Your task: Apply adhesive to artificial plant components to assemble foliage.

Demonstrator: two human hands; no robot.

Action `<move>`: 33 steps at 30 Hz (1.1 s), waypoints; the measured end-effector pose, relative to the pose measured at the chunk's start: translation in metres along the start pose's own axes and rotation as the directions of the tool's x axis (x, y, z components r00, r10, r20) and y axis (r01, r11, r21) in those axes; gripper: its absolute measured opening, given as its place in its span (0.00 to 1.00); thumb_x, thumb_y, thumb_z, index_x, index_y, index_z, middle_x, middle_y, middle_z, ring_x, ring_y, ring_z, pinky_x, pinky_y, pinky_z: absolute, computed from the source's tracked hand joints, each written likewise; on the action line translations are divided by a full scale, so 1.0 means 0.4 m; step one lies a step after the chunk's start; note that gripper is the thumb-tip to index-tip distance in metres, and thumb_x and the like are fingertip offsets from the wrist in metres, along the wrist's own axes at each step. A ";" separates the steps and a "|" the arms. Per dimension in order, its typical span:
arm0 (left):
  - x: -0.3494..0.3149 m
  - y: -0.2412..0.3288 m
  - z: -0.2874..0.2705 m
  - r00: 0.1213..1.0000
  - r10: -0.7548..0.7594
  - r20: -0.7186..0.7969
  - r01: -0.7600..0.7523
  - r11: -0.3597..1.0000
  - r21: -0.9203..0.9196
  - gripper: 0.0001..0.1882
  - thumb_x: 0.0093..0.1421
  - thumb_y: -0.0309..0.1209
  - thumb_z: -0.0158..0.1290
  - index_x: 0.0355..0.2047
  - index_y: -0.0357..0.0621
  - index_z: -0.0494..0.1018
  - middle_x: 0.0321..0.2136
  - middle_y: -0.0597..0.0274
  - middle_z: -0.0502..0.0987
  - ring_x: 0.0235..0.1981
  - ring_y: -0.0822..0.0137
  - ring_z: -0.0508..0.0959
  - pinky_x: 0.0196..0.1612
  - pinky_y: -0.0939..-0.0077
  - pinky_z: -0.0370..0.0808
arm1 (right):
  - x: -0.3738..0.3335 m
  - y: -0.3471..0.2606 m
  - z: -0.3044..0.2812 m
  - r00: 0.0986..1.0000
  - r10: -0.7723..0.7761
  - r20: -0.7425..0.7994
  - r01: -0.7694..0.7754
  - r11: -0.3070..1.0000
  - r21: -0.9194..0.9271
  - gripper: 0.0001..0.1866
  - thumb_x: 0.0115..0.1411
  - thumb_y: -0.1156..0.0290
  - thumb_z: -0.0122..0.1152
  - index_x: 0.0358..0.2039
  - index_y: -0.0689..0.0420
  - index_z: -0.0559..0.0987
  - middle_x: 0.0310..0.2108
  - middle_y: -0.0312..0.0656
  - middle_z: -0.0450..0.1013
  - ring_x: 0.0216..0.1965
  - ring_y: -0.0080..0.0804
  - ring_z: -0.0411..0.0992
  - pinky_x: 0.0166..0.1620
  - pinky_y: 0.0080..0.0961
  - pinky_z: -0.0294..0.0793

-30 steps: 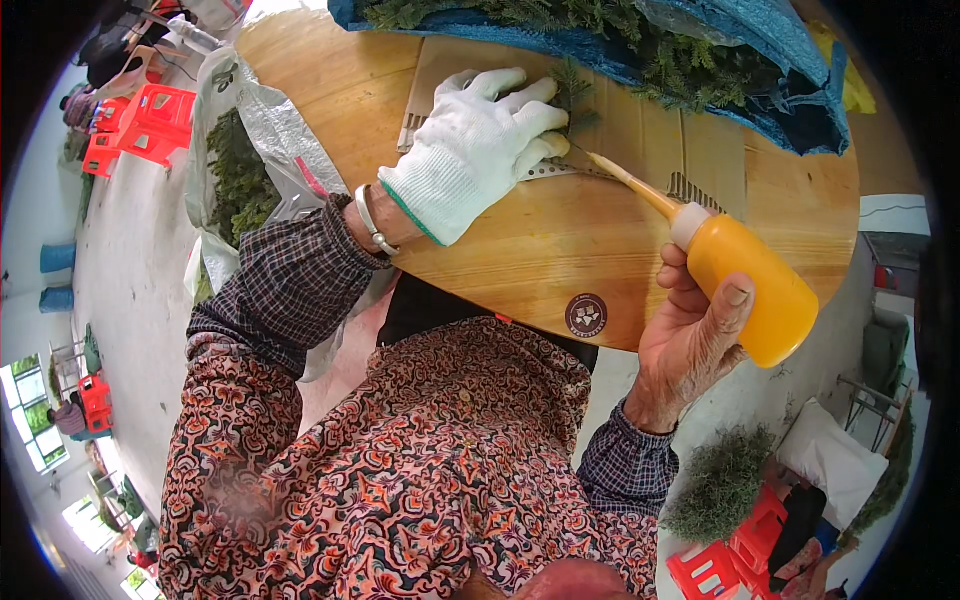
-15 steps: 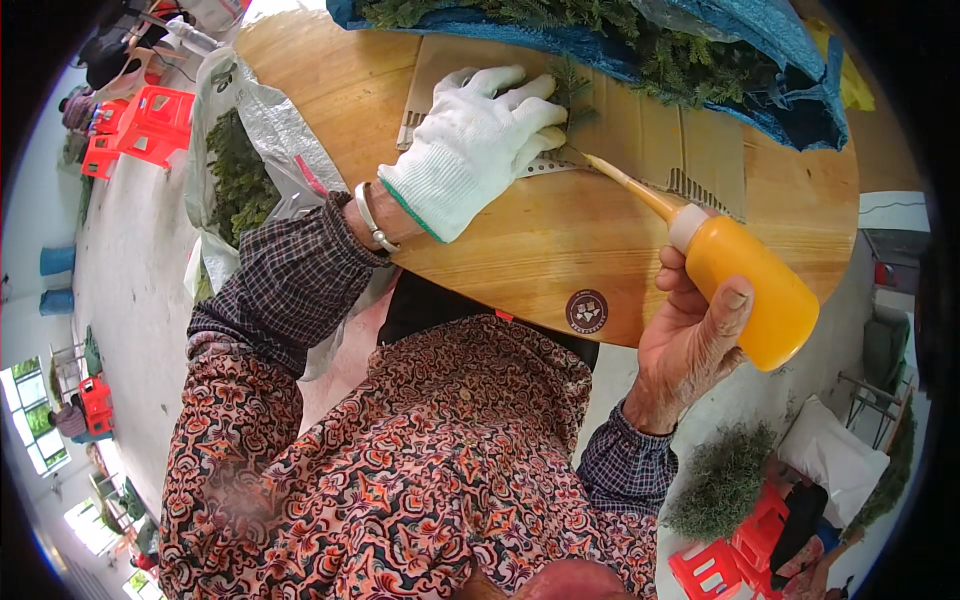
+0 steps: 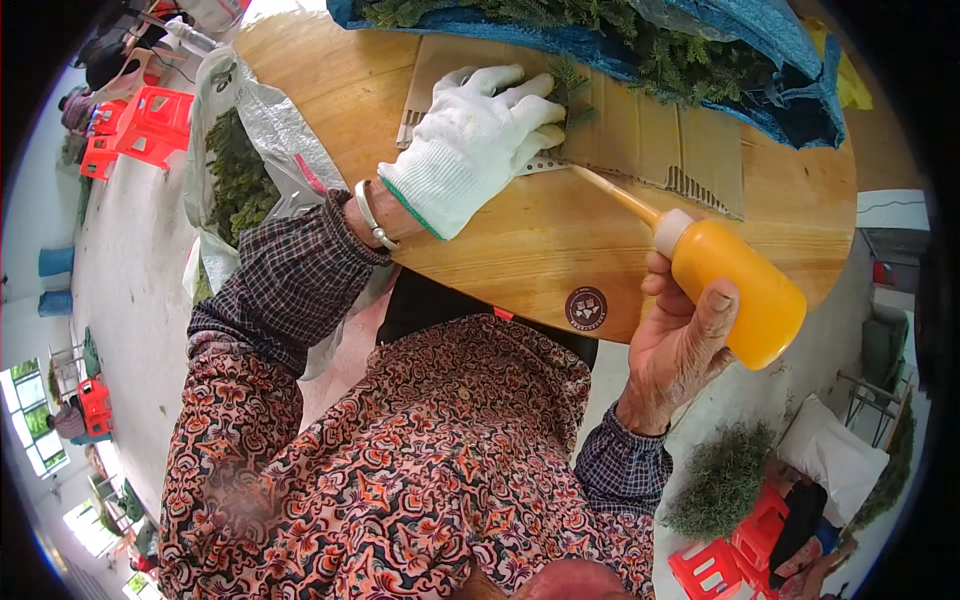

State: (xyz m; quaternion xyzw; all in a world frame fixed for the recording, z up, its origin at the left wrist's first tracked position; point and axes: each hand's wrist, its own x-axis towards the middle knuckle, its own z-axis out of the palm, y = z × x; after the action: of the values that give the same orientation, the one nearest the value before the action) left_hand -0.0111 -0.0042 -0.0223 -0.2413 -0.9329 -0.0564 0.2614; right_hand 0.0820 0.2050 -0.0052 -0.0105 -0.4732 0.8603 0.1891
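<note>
My left hand (image 3: 470,140), in a white knit glove with a green cuff edge, lies palm down on a flat piece of cardboard (image 3: 640,140), fingers spread and slightly bent. By its fingertips a small evergreen sprig (image 3: 572,88) sticks out; how far it runs beneath the glove is hidden. Below the fingers shows the edge of a white dotted sheet (image 3: 545,165). My bare right hand (image 3: 685,340) is closed around an orange squeeze bottle (image 3: 745,290), tilted, its long tapered nozzle pointing up-left. The nozzle tip is beside the dotted sheet; I cannot tell whether it touches.
The cardboard lies on a rounded wooden table (image 3: 480,265). Along its far edge is a blue woven bag (image 3: 800,60) filled with evergreen branches. A whitish plastic bag (image 3: 300,140) of greenery hangs at the left. Red stools (image 3: 150,125) and a bushy green bundle (image 3: 725,480) stand on the floor.
My right hand and the orange bottle have shifted slightly left, bringing the nozzle tip closer to the dotted sheet. My left hand is nearly still.
</note>
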 end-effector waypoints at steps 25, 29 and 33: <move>-0.190 -0.328 -0.269 0.727 -0.424 -0.540 0.565 0.816 0.120 0.10 0.58 0.31 0.52 0.39 0.42 0.76 0.39 0.63 0.80 0.37 0.65 0.78 0.41 0.74 0.74 | 0.122 -0.028 -0.142 0.967 -0.158 -0.199 0.160 0.987 -0.006 0.22 0.62 0.54 0.57 0.42 0.63 0.72 0.31 0.42 0.72 0.27 0.21 0.68 0.28 0.08 0.65; -0.390 -0.413 -0.196 0.864 -0.428 -0.265 0.503 0.717 0.482 0.08 0.51 0.36 0.53 0.32 0.55 0.78 0.33 0.68 0.77 0.30 0.60 0.75 0.36 0.68 0.72 | 0.139 -0.037 -0.130 0.962 -0.160 -0.221 0.165 0.986 0.007 0.24 0.62 0.53 0.58 0.44 0.64 0.71 0.33 0.45 0.73 0.28 0.22 0.69 0.28 0.08 0.67; -0.313 -0.340 -0.261 0.876 -0.409 -0.257 0.480 0.685 0.548 0.08 0.52 0.33 0.55 0.33 0.53 0.79 0.36 0.69 0.79 0.33 0.63 0.76 0.38 0.70 0.73 | 0.145 -0.035 -0.157 0.953 -0.146 -0.264 0.162 0.986 0.041 0.26 0.61 0.52 0.59 0.46 0.62 0.68 0.35 0.45 0.73 0.27 0.23 0.70 0.26 0.08 0.68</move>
State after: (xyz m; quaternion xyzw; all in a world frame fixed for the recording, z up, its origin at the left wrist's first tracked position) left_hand 0.0653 -0.2005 0.0056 0.0907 -0.9159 0.1644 0.3549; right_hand 0.0450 0.2820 -0.0190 -0.0806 -0.4169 0.8484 0.3162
